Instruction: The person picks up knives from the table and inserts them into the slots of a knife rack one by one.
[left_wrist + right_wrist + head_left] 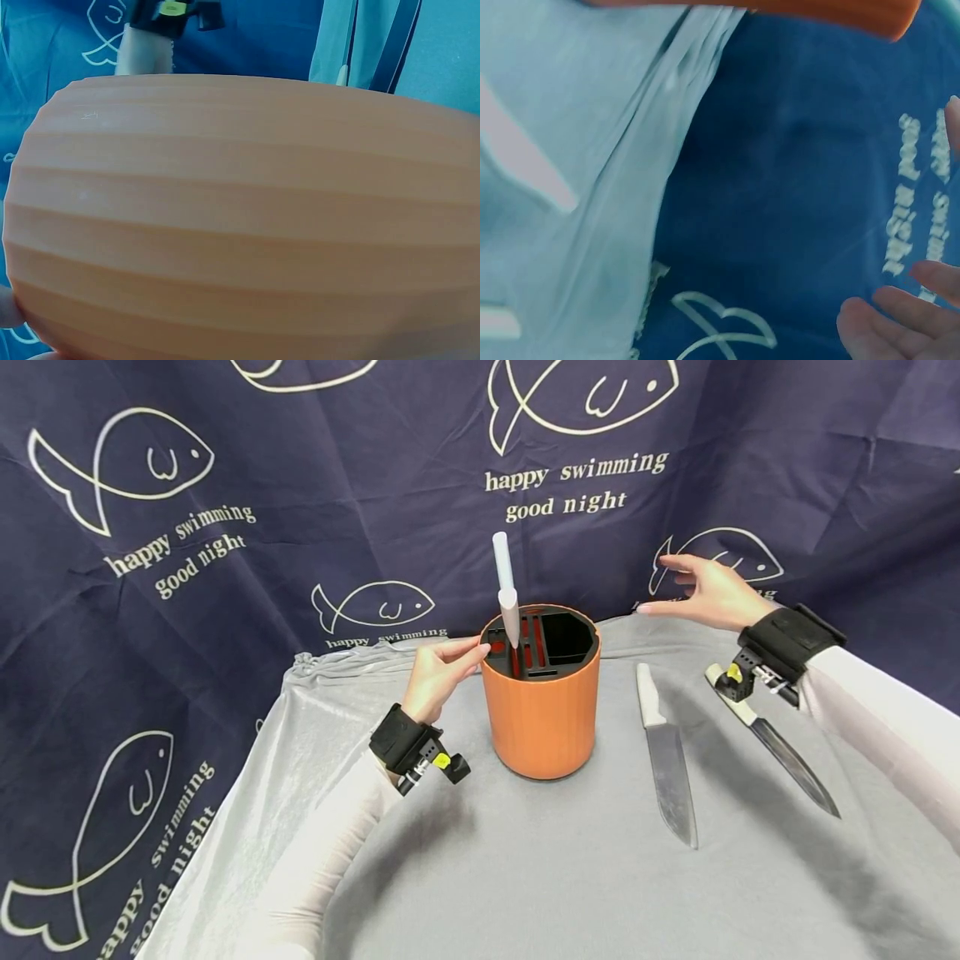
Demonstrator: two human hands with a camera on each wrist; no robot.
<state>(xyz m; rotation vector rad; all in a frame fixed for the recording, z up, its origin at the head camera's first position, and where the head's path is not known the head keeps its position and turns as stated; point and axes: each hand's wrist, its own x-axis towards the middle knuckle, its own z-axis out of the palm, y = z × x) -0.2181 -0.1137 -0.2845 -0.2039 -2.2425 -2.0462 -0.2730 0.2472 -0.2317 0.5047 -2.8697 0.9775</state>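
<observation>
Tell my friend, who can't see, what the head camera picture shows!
A left hand touches an orange holder with a pale handle sticking up. An empty right hand hovers nearby, and two knives lie on grey cloth.

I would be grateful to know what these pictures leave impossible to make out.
- Head view: whatever lies below the upright white handle, hidden inside the orange holder.
- Head view: part of the rightmost knife's handle, behind the wrist camera.
- Left wrist view: most of the left hand, cut off by the left edge.
- Right wrist view: the right hand's palm, cut off by the right edge.
</observation>
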